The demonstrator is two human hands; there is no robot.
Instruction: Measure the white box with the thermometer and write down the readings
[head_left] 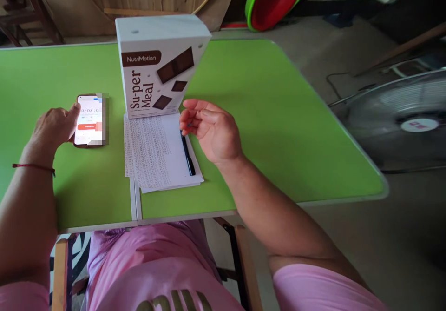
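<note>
My left hand [57,124] grips the left edge of a smartphone [89,134], thumb along its side. The lit screen shows a timer and a red bar; part of it is blurred out. My right hand [215,132] hovers empty, palm turned inward, fingers loosely curled and apart. Just left of it lies a black pen [188,155] on a stack of papers [153,157] covered in rows of handwriting. Behind the papers stands an upright white NutriMotion box [153,78], its lower front edge meeting the sheets.
The green table [272,153] has a seam running toward its front edge. On the right stands a floor fan [411,120]. Red and green basins [275,2] lean at the back. A dark wooden chair [31,9] is at the far left.
</note>
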